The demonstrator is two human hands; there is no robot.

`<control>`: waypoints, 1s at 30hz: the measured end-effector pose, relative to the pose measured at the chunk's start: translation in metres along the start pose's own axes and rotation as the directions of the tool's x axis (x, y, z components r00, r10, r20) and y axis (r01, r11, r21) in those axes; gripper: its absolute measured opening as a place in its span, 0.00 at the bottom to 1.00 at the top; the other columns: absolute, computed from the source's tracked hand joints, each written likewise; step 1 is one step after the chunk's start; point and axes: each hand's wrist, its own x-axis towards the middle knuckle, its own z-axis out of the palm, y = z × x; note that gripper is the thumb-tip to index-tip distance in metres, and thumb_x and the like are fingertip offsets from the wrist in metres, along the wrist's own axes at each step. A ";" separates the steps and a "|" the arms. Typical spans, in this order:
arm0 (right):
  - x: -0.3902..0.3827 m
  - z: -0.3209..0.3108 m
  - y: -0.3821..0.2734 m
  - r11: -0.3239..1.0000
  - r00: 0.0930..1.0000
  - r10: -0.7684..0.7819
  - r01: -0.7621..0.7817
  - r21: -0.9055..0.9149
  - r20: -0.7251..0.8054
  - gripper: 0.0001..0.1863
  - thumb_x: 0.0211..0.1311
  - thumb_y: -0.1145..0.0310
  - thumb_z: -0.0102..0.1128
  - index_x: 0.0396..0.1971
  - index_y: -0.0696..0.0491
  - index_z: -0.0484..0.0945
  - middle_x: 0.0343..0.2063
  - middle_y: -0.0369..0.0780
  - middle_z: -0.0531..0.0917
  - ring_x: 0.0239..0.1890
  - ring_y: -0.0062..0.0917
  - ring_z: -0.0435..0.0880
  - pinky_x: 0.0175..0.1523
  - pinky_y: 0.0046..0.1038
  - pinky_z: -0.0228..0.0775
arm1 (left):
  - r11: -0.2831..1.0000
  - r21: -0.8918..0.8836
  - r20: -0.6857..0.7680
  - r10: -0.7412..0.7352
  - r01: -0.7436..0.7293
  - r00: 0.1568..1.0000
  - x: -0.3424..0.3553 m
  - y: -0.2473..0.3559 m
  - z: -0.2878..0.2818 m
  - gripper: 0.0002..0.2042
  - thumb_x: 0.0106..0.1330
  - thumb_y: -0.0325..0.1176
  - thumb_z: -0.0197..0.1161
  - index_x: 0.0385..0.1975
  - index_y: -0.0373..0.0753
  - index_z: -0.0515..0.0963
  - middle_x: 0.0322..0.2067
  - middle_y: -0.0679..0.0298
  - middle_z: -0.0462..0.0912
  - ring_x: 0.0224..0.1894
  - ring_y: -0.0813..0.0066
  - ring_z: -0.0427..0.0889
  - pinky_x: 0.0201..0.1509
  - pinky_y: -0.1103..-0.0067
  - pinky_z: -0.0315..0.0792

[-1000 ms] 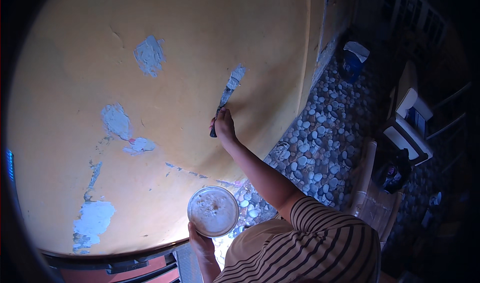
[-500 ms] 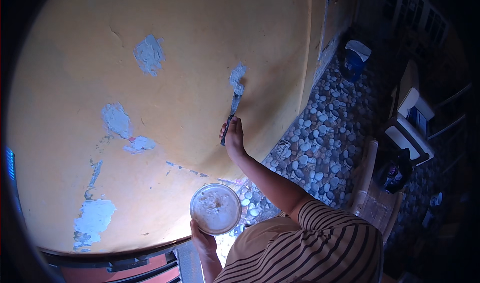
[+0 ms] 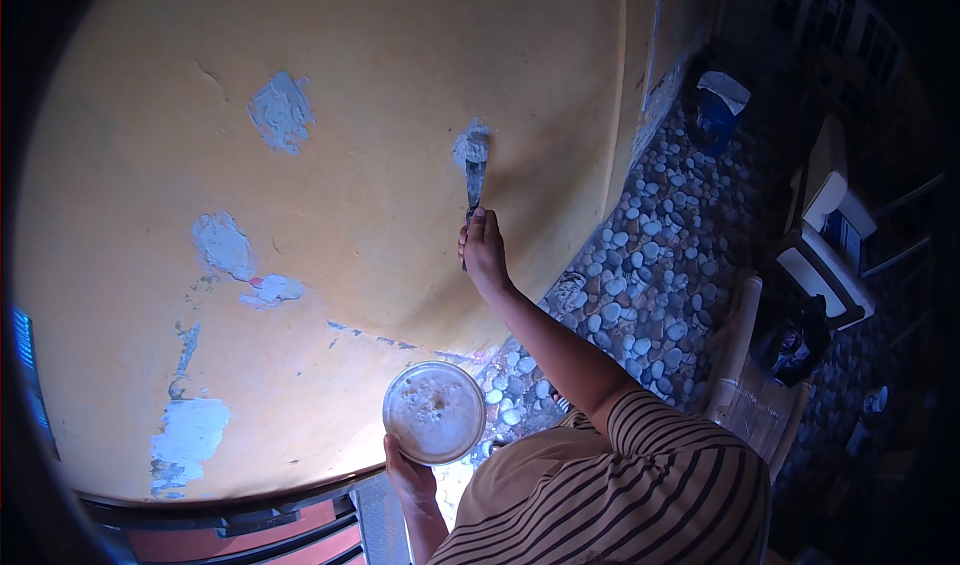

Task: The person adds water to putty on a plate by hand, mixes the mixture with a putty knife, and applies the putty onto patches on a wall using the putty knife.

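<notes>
My right hand [image 3: 484,249] is wrapped round the dark handle of a putty knife [image 3: 474,185]. The knife's blade points up the yellow wall [image 3: 380,195], its tip against a small patch of pale grey putty [image 3: 471,145]. Lower down, my left hand [image 3: 408,473] grips the rim of a round, shallow container [image 3: 434,413] from its near left side. Whitish putty is smeared over the inside of that container, with a rougher lump near the middle. Some of my left fingers are hidden beneath it.
More putty patches [image 3: 282,112] mark the wall to the left, above a chipped strip [image 3: 190,345]. A pebble-patterned floor [image 3: 640,315] runs along the right. On it stand a blue bucket [image 3: 716,125], a bamboo bench [image 3: 752,405] and a black bag [image 3: 795,340]. A red-and-black slatted piece [image 3: 240,540] lies lower left.
My right hand and the putty knife have moved slightly up, and the blade stands more upright. The patch at its tip looks more compact and spread. My left hand still holds the container.
</notes>
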 end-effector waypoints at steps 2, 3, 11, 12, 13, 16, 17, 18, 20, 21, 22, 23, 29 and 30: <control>0.018 -0.003 -0.001 0.992 0.995 -0.093 0.090 -0.087 -0.022 0.18 0.79 0.50 0.34 0.36 0.49 0.63 0.18 0.30 0.67 0.16 0.14 0.65 0.20 0.21 0.59 | 1.000 -0.025 0.060 0.012 -0.011 0.998 0.002 -0.002 0.001 0.25 0.77 0.45 0.44 0.63 0.31 0.65 0.60 0.53 0.73 0.63 0.62 0.72 0.69 0.67 0.63; 0.019 -0.003 0.003 0.996 0.998 -0.056 0.054 -0.075 -0.019 0.18 0.79 0.50 0.34 0.36 0.49 0.63 0.18 0.30 0.67 0.16 0.14 0.65 0.20 0.21 0.59 | 1.000 -0.016 0.029 0.001 -0.001 1.000 0.003 -0.004 0.002 0.25 0.77 0.45 0.44 0.63 0.31 0.65 0.60 0.53 0.73 0.63 0.62 0.72 0.69 0.67 0.63; -0.007 -0.005 0.017 1.000 0.999 0.021 -0.022 0.021 0.049 0.19 0.79 0.49 0.33 0.35 0.49 0.62 0.19 0.31 0.67 0.16 0.15 0.66 0.21 0.22 0.61 | 0.999 -0.029 0.078 -0.023 0.025 0.997 0.009 -0.011 0.013 0.24 0.77 0.43 0.44 0.62 0.30 0.66 0.60 0.53 0.74 0.62 0.63 0.73 0.69 0.67 0.64; -0.002 -0.006 0.011 0.994 0.999 0.032 -0.035 0.107 0.028 0.19 0.79 0.50 0.33 0.35 0.49 0.62 0.19 0.31 0.67 0.16 0.15 0.66 0.21 0.22 0.61 | 0.999 -0.023 0.038 -0.033 0.034 0.999 0.008 -0.011 0.014 0.24 0.77 0.43 0.44 0.62 0.30 0.66 0.60 0.53 0.74 0.62 0.63 0.73 0.69 0.67 0.64; 0.006 -0.005 0.003 0.991 0.998 0.050 -0.053 0.125 0.031 0.19 0.79 0.50 0.33 0.35 0.49 0.62 0.19 0.31 0.67 0.16 0.15 0.66 0.21 0.22 0.61 | 0.999 -0.024 0.044 -0.025 0.026 0.999 0.008 -0.011 0.014 0.24 0.77 0.43 0.44 0.62 0.30 0.66 0.60 0.53 0.74 0.62 0.63 0.73 0.69 0.67 0.64; 0.026 0.000 -0.014 0.992 0.999 0.036 -0.032 0.120 -0.028 0.19 0.79 0.49 0.33 0.36 0.49 0.63 0.17 0.32 0.68 0.13 0.16 0.66 0.16 0.23 0.59 | 0.999 -0.026 0.040 -0.019 0.020 0.999 0.007 -0.012 0.013 0.24 0.77 0.44 0.44 0.62 0.30 0.66 0.60 0.53 0.73 0.62 0.63 0.73 0.68 0.67 0.64; 0.025 0.003 -0.015 0.991 0.998 0.063 -0.061 0.118 -0.018 0.19 0.79 0.49 0.33 0.36 0.49 0.63 0.17 0.32 0.68 0.13 0.16 0.66 0.16 0.23 0.59 | 0.999 -0.036 0.077 -0.018 0.021 0.997 0.007 -0.012 0.013 0.24 0.77 0.44 0.45 0.62 0.30 0.66 0.60 0.53 0.73 0.62 0.63 0.72 0.68 0.67 0.64; 0.021 0.006 -0.014 0.993 0.998 0.055 -0.057 0.107 0.019 0.19 0.79 0.49 0.33 0.35 0.49 0.63 0.17 0.32 0.68 0.13 0.16 0.67 0.16 0.23 0.59 | 0.999 -0.025 0.033 -0.024 0.025 0.999 0.006 -0.013 0.012 0.24 0.77 0.44 0.45 0.62 0.30 0.66 0.60 0.53 0.73 0.62 0.63 0.72 0.68 0.67 0.64; 0.006 0.010 -0.008 0.990 0.993 0.077 -0.087 0.113 0.090 0.19 0.79 0.49 0.34 0.35 0.49 0.62 0.17 0.32 0.68 0.14 0.16 0.67 0.17 0.23 0.59 | 0.999 -0.025 0.049 -0.025 0.026 0.998 0.005 -0.013 0.012 0.24 0.77 0.44 0.45 0.62 0.30 0.65 0.59 0.53 0.74 0.62 0.63 0.73 0.68 0.67 0.64; -0.004 0.009 -0.005 0.989 0.993 0.079 -0.089 0.115 0.090 0.19 0.79 0.49 0.34 0.35 0.49 0.62 0.17 0.32 0.68 0.14 0.16 0.67 0.17 0.23 0.59 | 0.999 -0.017 0.016 -0.029 0.030 0.999 0.005 -0.012 0.012 0.24 0.77 0.44 0.45 0.62 0.30 0.65 0.59 0.53 0.74 0.62 0.63 0.73 0.68 0.67 0.64; -0.013 0.007 -0.003 0.989 0.988 0.092 -0.105 0.100 0.123 0.18 0.79 0.50 0.34 0.36 0.49 0.63 0.18 0.32 0.68 0.16 0.16 0.67 0.20 0.23 0.61 | 0.999 -0.018 0.017 -0.026 0.027 1.000 0.004 -0.012 0.012 0.24 0.77 0.44 0.45 0.62 0.30 0.65 0.59 0.52 0.73 0.62 0.63 0.73 0.68 0.67 0.64; -0.017 0.004 -0.003 0.987 0.981 0.137 -0.147 0.065 0.136 0.18 0.79 0.51 0.35 0.36 0.50 0.63 0.20 0.32 0.68 0.18 0.15 0.67 0.23 0.22 0.63 | 0.999 -0.026 0.052 -0.021 0.023 0.998 0.004 -0.012 0.013 0.24 0.77 0.44 0.45 0.62 0.30 0.65 0.60 0.52 0.73 0.62 0.63 0.73 0.68 0.67 0.64; 0.017 -0.006 -0.035 0.969 0.993 0.116 -0.117 0.219 0.019 0.18 0.79 0.51 0.34 0.36 0.50 0.63 0.18 0.31 0.67 0.15 0.15 0.66 0.20 0.23 0.61 | 1.000 -0.018 0.081 0.009 -0.008 0.997 0.004 -0.007 0.017 0.24 0.78 0.43 0.44 0.62 0.29 0.66 0.60 0.52 0.73 0.62 0.62 0.72 0.69 0.68 0.64; 0.023 -0.007 -0.040 0.971 0.992 0.123 -0.128 0.202 0.034 0.18 0.79 0.51 0.34 0.36 0.50 0.63 0.19 0.31 0.67 0.16 0.16 0.67 0.21 0.23 0.63 | 1.000 -0.010 0.037 -0.003 0.003 0.999 0.004 -0.007 0.017 0.24 0.78 0.43 0.44 0.62 0.29 0.66 0.60 0.52 0.73 0.62 0.62 0.72 0.69 0.68 0.64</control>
